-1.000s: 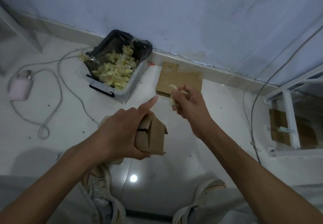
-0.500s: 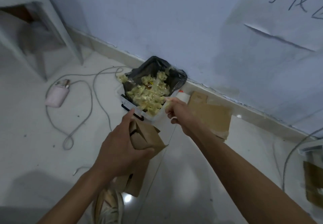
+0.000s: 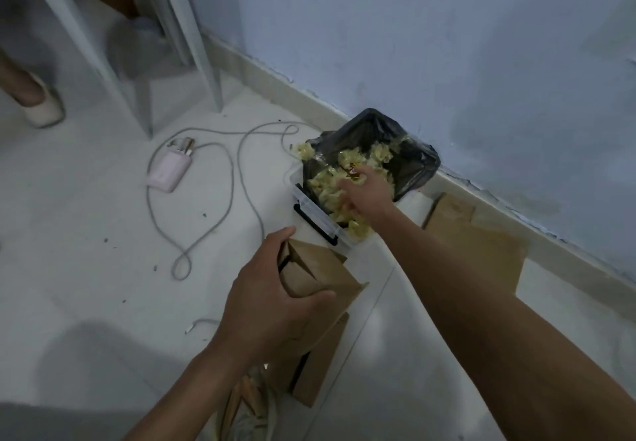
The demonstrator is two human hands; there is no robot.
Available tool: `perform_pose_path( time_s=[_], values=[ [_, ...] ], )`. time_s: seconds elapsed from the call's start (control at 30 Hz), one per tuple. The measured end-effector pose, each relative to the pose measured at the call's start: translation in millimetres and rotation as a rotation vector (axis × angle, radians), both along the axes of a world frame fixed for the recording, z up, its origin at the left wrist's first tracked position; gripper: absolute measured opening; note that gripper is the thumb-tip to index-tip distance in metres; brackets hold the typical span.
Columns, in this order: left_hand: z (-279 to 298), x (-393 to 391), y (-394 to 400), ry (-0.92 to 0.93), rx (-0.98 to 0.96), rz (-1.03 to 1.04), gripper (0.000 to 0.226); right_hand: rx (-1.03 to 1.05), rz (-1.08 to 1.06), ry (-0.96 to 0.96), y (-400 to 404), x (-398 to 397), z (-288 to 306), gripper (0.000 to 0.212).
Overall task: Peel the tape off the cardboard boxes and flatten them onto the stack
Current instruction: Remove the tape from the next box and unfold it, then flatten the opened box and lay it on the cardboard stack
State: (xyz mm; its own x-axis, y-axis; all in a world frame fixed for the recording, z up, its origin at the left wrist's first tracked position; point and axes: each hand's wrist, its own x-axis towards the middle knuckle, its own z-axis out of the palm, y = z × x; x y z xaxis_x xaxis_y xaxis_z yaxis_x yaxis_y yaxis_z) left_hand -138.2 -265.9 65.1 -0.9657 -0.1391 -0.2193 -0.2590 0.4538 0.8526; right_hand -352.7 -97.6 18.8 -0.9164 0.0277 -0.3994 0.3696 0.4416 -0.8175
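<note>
Biggest things first: pale floor (image 3: 86, 234) and blue wall (image 3: 447, 45), with a white table leg (image 3: 203, 45) in the top left corner. Against the wall sits the stack (image 3: 481, 248) of flattened cardboard, just right of the bin (image 3: 320, 220), a clear tub with a black liner that's piled up with crumpled yellowish tape (image 3: 330, 182).

The box (image 3: 320, 275) is held up over the floor, just in front of the bin. The left hand (image 3: 272, 306) grips it, thumb across the near face, fingers curled over the top edge. It's not flat yet, the flaps are half folded. Another box (image 3: 316, 368) lies on the floor right under it.

The right hand (image 3: 364, 193) is stretched out over the bin, fingers down among the tape. Can't tell if it has let go of a scrap or is pinching one, too blurry.

So I'd say this is the tape-dumping bit. Next up would be bringing that right hand back to the box, checking for leftover tape, then squashing it flat and laying it on the stack. A pink charger (image 3: 168, 172) and cable (image 3: 227, 196) lie off to the left, well out of the way.
</note>
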Motion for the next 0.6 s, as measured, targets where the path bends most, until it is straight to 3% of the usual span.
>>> perform_pose_path(
  time_s=[0.27, 0.33, 0.43, 0.6],
  values=[
    [16.0, -2.8, 22.3, 0.012, 0.040, -0.037, 0.101, -0.333, -0.113, -0.204, 39.4, 6.6, 32.0, 0.065],
    [23.9, -3.6, 32.7, 0.019, 0.035, -0.036, 0.101, -0.308, -0.148, -0.154, 53.8, 24.7, 54.5, 0.056],
    [37.2, -5.4, 53.0, 0.009, 0.021, -0.012, 0.103, -0.199, -0.129, -0.027, 75.4, 85.7, 94.7, 0.023],
    [57.0, 3.9, 113.9, -0.006, 0.013, -0.100, 0.117, -0.050, -0.057, 0.124, 114.8, 211.5, 124.0, 0.030]
  ],
)
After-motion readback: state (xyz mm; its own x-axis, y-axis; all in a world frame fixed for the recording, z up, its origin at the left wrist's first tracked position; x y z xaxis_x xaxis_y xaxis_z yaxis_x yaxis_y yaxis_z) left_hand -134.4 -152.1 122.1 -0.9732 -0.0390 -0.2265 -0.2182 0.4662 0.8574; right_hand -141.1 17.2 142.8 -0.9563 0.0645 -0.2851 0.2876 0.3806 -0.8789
